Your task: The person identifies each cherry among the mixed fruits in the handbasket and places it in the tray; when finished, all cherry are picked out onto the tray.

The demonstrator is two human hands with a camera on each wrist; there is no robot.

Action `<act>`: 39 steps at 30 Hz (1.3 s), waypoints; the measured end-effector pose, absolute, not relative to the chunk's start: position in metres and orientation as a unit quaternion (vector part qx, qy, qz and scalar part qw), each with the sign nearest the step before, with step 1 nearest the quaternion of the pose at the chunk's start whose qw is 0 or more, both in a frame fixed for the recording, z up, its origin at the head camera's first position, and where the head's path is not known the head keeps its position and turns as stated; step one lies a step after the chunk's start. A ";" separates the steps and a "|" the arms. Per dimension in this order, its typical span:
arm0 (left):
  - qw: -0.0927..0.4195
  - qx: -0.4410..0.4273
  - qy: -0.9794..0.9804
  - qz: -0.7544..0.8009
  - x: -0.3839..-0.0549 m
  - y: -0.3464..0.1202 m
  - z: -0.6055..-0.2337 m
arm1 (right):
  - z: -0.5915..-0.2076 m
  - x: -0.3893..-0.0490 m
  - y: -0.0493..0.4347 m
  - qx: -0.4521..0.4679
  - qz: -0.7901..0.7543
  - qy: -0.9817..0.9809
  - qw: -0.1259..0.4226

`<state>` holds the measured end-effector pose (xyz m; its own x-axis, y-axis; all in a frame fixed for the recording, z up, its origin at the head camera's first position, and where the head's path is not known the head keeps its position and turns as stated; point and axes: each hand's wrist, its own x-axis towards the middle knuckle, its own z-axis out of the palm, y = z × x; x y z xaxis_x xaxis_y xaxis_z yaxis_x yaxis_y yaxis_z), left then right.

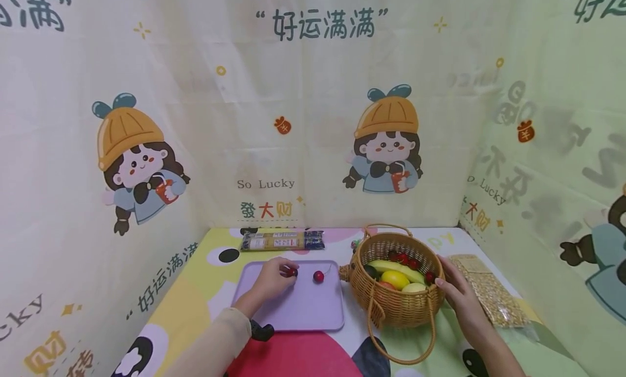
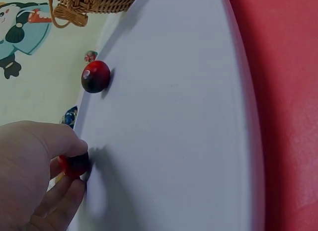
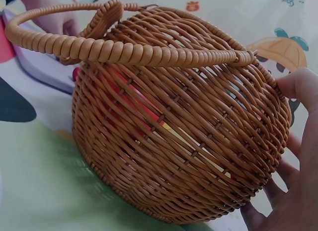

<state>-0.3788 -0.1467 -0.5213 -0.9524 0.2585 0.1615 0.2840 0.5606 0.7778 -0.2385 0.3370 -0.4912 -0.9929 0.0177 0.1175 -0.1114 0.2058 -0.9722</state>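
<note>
Over the lilac tray [image 1: 320,314], my left hand [image 1: 271,282] pinches a dark red cherry [image 2: 74,165] between thumb and fingers, close to the tray surface. Another cherry [image 1: 318,277] with a thin stem lies on the tray to the right of that hand. A wicker basket [image 1: 406,312] stands right of the tray. My right hand [image 1: 459,293] grips its right side, thumb at the rim and fingers along the outer wall [image 3: 184,126]. Inside the basket are a banana [image 1: 376,265], a yellow lemon-like fruit [image 1: 394,280], several red cherries [image 1: 402,258] and other fruit.
A long packet [image 1: 282,240] lies behind the tray. Right of the basket is a clear bag of pale grains [image 1: 489,293]. The basket's front handle [image 1: 408,360] hangs down toward the near side. Printed cloth walls [image 1: 313,121] enclose the back and sides.
</note>
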 end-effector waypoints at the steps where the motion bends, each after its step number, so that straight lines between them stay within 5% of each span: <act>1: 0.015 -0.154 -0.884 -0.441 -0.379 -0.147 -0.522 | -0.492 -0.238 0.337 0.030 0.631 -0.774 0.051; 23: 0.039 -0.135 -0.889 -0.435 -0.377 -0.144 -0.516 | -0.491 -0.240 0.337 0.027 0.637 -0.769 0.055; 29: 0.083 -0.195 -0.870 -0.445 -0.371 -0.125 -0.496 | -0.492 -0.241 0.336 0.031 0.640 -0.765 0.058; 39: 0.064 -0.316 -0.818 -0.476 -0.340 -0.057 -0.442 | -0.490 -0.241 0.336 0.017 0.634 -0.772 0.048</act>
